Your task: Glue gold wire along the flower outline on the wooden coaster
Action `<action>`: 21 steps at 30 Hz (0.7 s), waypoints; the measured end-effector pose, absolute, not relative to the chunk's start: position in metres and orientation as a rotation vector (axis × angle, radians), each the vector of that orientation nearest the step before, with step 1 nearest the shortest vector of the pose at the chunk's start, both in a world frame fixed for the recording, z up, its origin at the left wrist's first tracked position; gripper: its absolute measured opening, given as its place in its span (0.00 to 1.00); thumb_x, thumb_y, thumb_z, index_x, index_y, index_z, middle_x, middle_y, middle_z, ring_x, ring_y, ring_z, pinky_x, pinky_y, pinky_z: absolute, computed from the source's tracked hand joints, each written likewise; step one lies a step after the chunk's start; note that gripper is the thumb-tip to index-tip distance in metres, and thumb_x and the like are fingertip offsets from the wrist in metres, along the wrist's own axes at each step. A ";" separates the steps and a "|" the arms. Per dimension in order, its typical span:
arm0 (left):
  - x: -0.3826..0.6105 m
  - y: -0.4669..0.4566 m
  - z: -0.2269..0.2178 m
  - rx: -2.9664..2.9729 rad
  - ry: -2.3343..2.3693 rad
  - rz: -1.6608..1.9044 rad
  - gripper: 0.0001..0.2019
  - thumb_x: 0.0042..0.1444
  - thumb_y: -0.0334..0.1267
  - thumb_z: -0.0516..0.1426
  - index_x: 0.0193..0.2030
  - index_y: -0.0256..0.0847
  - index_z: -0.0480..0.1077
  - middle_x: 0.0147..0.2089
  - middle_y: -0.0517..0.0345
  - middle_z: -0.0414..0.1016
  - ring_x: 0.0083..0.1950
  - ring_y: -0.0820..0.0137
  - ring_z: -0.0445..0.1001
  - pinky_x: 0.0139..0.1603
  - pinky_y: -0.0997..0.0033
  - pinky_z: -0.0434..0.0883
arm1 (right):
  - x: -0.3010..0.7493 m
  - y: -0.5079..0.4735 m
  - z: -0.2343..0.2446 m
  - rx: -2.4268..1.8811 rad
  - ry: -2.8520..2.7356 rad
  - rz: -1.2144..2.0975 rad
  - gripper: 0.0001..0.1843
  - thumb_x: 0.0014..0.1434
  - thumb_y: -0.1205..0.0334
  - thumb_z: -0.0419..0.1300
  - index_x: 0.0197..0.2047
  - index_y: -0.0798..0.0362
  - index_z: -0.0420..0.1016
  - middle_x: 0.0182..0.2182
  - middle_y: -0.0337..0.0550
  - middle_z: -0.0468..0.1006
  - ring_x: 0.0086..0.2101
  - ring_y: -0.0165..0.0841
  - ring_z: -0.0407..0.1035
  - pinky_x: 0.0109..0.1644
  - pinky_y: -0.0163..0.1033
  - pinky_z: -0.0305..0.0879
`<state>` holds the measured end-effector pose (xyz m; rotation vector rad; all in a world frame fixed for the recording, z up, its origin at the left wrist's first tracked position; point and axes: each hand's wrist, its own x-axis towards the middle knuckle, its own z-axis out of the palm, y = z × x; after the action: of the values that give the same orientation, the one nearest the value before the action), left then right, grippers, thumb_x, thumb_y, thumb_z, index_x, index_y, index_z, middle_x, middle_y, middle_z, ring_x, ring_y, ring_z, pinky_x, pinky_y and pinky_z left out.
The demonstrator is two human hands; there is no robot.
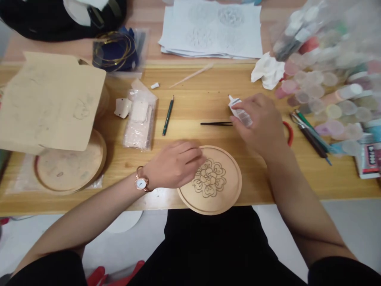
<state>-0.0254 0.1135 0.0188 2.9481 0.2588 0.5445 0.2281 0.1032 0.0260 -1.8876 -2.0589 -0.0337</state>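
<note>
A round wooden plate [222,202] with a raised rim lies at the table's front edge, a flower drawn in dark line on its face. My left hand [175,165], with a watch on the wrist, hovers over the plate's left side. Its fingers are curled together, and whatever they may pinch is hidden. To the right, my right hand [258,123] has thumb and fingers on a white glue tube [242,113], whose narrow nozzle points up and left. Black tweezers [212,123] lie beside the tube, partly covered by that hand.
Paint pots [315,83] crowd the right side, near a crumpled tissue [268,71] and several pens [311,135]. A dark green pencil [168,116], a plastic-wrapped pack [137,127] and a small white cap [155,85] lie left. Paper sheets [208,29] lie behind; brown paper [50,99] covers another plate [99,167].
</note>
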 end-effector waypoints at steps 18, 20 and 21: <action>-0.028 0.114 0.014 2.924 0.295 0.597 0.17 0.63 0.47 0.54 0.44 0.34 0.74 0.42 0.48 0.75 0.45 0.59 0.72 0.43 0.59 0.73 | 0.235 0.105 0.018 -2.078 -1.871 0.182 0.35 0.50 0.63 0.64 0.61 0.50 0.59 0.54 0.55 0.69 0.53 0.53 0.65 0.57 0.62 0.60; -0.029 0.115 0.012 2.899 0.308 0.605 0.16 0.62 0.47 0.55 0.44 0.35 0.75 0.43 0.47 0.75 0.46 0.58 0.72 0.45 0.58 0.73 | 0.235 0.106 0.017 -2.035 -1.891 0.176 0.34 0.50 0.65 0.62 0.60 0.47 0.61 0.53 0.53 0.70 0.52 0.53 0.65 0.56 0.63 0.60; -0.030 0.115 0.012 2.886 0.311 0.605 0.16 0.62 0.48 0.55 0.44 0.36 0.75 0.45 0.47 0.75 0.47 0.57 0.72 0.46 0.57 0.73 | 0.236 0.106 0.016 -2.020 -1.891 0.175 0.34 0.49 0.66 0.62 0.60 0.46 0.61 0.53 0.52 0.71 0.51 0.53 0.66 0.55 0.63 0.61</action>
<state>-0.0299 0.1153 0.0118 2.8864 0.3114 0.6054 0.2359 0.1060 0.0163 -2.0203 -1.8910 0.1749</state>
